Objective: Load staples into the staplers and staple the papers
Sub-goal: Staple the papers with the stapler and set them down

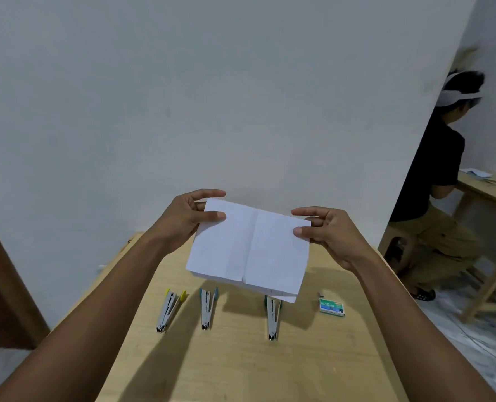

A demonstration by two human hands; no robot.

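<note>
Staplers on wooden table, grey wall behind.

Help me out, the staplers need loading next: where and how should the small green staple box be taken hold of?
Pinch the green staple box across its two long sides, coming straight down from above. It lies flat on the table, apart from the staplers, nearest the right hand, which now holds the paper.
</note>
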